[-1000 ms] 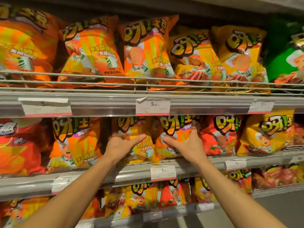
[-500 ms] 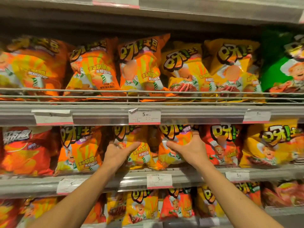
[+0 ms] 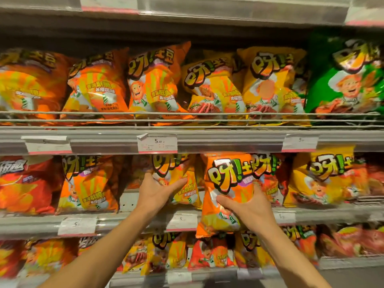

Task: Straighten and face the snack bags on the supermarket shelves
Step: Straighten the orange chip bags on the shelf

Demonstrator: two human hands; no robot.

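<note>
While we are facing the middle shelf, our right hand is gripping an orange snack bag by its lower half, thumb across the front and fingers curled round its right side. That bag is sitting forward of the row, its bottom edge hanging down over the shelf lip and the price tag just beside it. Our left hand is resting on the neighbouring orange-and-yellow bag, fingers fairly straight and spread against its left side, thumb lying across the front, pressing more than clenching. We are judging these bags to be light, puffed with air and slick, with brittle contents, so a hard squeeze could crush them or let the film slide. We are thinking the safest hold is at the sides or the bottom seam, with a loose grip, guiding the bag back upright behind the lip.
</note>
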